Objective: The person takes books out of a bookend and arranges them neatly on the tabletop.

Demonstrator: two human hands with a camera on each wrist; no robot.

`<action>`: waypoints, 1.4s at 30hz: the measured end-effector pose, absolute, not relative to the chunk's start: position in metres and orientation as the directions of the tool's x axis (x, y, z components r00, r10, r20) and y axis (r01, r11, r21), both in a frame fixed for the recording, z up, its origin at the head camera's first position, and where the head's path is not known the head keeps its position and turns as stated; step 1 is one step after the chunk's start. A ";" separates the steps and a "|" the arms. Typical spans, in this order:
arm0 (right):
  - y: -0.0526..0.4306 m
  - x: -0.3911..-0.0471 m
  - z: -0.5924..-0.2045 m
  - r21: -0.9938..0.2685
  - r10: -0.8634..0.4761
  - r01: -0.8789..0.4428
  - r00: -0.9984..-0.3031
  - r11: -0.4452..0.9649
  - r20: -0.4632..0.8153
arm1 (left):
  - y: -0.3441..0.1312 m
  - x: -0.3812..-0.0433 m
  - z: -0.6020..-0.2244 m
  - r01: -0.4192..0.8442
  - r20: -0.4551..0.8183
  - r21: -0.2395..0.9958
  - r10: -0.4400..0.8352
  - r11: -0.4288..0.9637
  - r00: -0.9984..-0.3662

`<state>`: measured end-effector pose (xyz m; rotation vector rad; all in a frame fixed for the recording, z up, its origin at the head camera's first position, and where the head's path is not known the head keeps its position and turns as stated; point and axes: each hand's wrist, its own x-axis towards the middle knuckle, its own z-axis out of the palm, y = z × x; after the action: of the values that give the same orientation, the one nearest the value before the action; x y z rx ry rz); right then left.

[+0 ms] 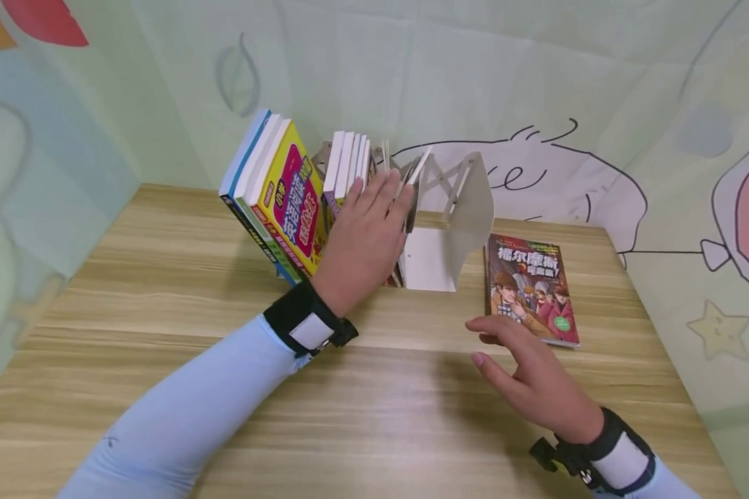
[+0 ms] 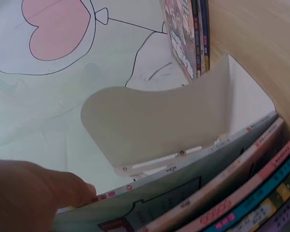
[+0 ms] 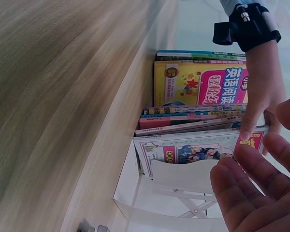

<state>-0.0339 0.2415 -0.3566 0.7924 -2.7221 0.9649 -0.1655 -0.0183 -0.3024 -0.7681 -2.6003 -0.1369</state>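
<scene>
My left hand (image 1: 371,235) lies over the tops of several upright books, fingers extended. In the left wrist view, a fingertip of the left hand (image 2: 67,191) touches the top edge of the end book (image 2: 183,174). That thin book's illustrated cover (image 3: 188,150) faces the bookend's free side in the right wrist view. Yellow, white and blue books (image 1: 290,201) lean at the row's left end. In midair, my right hand (image 1: 537,381) holds nothing, its fingers loosely bent, just in front of a comic-style book (image 1: 530,287) lying on the table.
A beige metal expandable bookend (image 1: 474,208) with crossed links stands on the wood-grain table (image 1: 374,416), right of the row. Behind it hangs a printed cloth backdrop (image 1: 349,62); another printed panel (image 1: 724,333) borders the table's right side.
</scene>
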 end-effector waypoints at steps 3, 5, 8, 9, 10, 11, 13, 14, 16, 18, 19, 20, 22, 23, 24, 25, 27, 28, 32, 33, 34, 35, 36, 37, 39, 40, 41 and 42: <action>0.242 -0.034 -0.357 -0.546 -0.433 -0.528 -0.848 0.650 0.306 | -0.016 -0.163 -0.303 0.584 0.447 -0.003 0.524 0.811 -0.725; 0.241 -0.034 -0.357 -0.547 -0.434 -0.526 -0.850 0.651 0.300 | -0.016 -0.161 -0.303 0.605 0.458 0.007 0.536 0.796 -0.710; 0.242 -0.034 -0.356 -0.550 -0.428 -0.510 -0.859 0.662 0.281 | -0.015 -0.159 -0.303 0.620 0.468 0.011 0.544 0.785 -0.697; 0.242 -0.034 -0.357 -0.551 -0.427 -0.505 -0.861 0.664 0.276 | -0.015 -0.159 -0.303 0.620 0.466 0.014 0.544 0.784 -0.698; 0.242 -0.034 -0.357 -0.553 -0.425 -0.501 -0.864 0.666 0.271 | -0.015 -0.158 -0.302 0.620 0.461 0.016 0.544 0.785 -0.701; 0.242 -0.034 -0.357 -0.555 -0.423 -0.497 -0.866 0.667 0.267 | -0.015 -0.158 -0.302 0.618 0.457 0.011 0.546 0.786 -0.702; 0.242 -0.034 -0.357 -0.559 -0.416 -0.487 -0.872 0.671 0.259 | -0.014 -0.158 -0.301 0.615 0.448 0.001 0.550 0.789 -0.705; 0.242 -0.034 -0.357 -0.561 -0.414 -0.483 -0.874 0.672 0.256 | -0.014 -0.158 -0.301 0.613 0.444 -0.006 0.551 0.790 -0.706; 0.242 -0.034 -0.357 -0.564 -0.412 -0.480 -0.875 0.672 0.254 | -0.013 -0.158 -0.301 0.608 0.437 -0.031 0.557 0.794 -0.706; 0.243 -0.034 -0.357 -0.564 -0.409 -0.477 -0.877 0.674 0.253 | -0.013 -0.157 -0.301 0.603 0.424 -0.052 0.564 0.796 -0.709; 0.243 -0.034 -0.357 -0.563 -0.409 -0.478 -0.876 0.674 0.255 | -0.012 -0.157 -0.301 0.598 0.417 -0.049 0.561 0.800 -0.715; 0.243 -0.033 -0.357 -0.563 -0.410 -0.480 -0.875 0.673 0.257 | -0.012 -0.157 -0.301 0.596 0.410 -0.036 0.556 0.802 -0.723; 0.243 -0.034 -0.357 -0.562 -0.411 -0.484 -0.873 0.671 0.261 | -0.011 -0.156 -0.301 0.593 0.398 0.025 0.536 0.805 -0.745; 0.243 -0.034 -0.357 -0.561 -0.412 -0.484 -0.873 0.672 0.261 | -0.011 -0.156 -0.301 0.593 0.392 0.060 0.527 0.803 -0.754; 0.243 -0.034 -0.357 -0.560 -0.412 -0.485 -0.873 0.671 0.262 | -0.010 -0.156 -0.301 0.591 0.385 0.101 0.516 0.800 -0.765; 0.243 -0.034 -0.357 -0.559 -0.413 -0.488 -0.871 0.670 0.266 | -0.010 -0.156 -0.302 0.589 0.378 0.137 0.507 0.797 -0.775; 0.243 -0.034 -0.357 -0.558 -0.415 -0.494 -0.868 0.667 0.272 | -0.009 -0.156 -0.302 0.587 0.373 0.184 0.497 0.788 -0.784; 0.243 -0.034 -0.357 -0.559 -0.416 -0.494 -0.868 0.666 0.273 | -0.009 -0.156 -0.302 0.587 0.371 0.191 0.496 0.787 -0.785; 0.244 -0.034 -0.357 -0.569 -0.411 -0.482 -0.874 0.666 0.259 | -0.009 -0.157 -0.305 0.596 0.413 0.186 0.488 0.781 -0.769; 0.244 -0.034 -0.357 -0.572 -0.409 -0.477 -0.877 0.667 0.254 | -0.009 -0.157 -0.306 0.601 0.431 0.183 0.486 0.778 -0.761; 0.244 -0.034 -0.357 -0.574 -0.409 -0.475 -0.878 0.667 0.251 | -0.009 -0.157 -0.307 0.606 0.449 0.183 0.483 0.774 -0.752; 0.244 -0.034 -0.358 -0.574 -0.408 -0.474 -0.878 0.667 0.250 | -0.010 -0.157 -0.309 0.609 0.468 0.187 0.475 0.771 -0.745; 0.244 -0.034 -0.358 -0.574 -0.410 -0.476 -0.877 0.666 0.252 | -0.010 -0.157 -0.310 0.613 0.488 0.193 0.468 0.766 -0.737; 0.244 -0.033 -0.358 -0.573 -0.411 -0.479 -0.876 0.666 0.254 | -0.010 -0.158 -0.312 0.617 0.504 0.206 0.458 0.760 -0.732; 0.244 -0.033 -0.359 -0.568 -0.414 -0.486 -0.872 0.664 0.262 | -0.012 -0.158 -0.314 0.620 0.526 0.250 0.433 0.743 -0.731; 0.244 -0.033 -0.359 -0.566 -0.415 -0.491 -0.869 0.663 0.268 | -0.012 -0.158 -0.315 0.620 0.533 0.283 0.418 0.732 -0.736; 0.244 -0.033 -0.359 -0.563 -0.416 -0.495 -0.867 0.662 0.273 | -0.013 -0.158 -0.316 0.619 0.540 0.316 0.400 0.719 -0.740; 0.244 -0.033 -0.360 -0.561 -0.416 -0.497 -0.866 0.662 0.277 | -0.013 -0.158 -0.316 0.617 0.546 0.348 0.382 0.706 -0.746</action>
<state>-0.0334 0.2436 -0.3596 0.7593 -2.7492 0.9843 -0.1577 -0.0132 -0.3162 -0.7698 -2.4758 -0.7279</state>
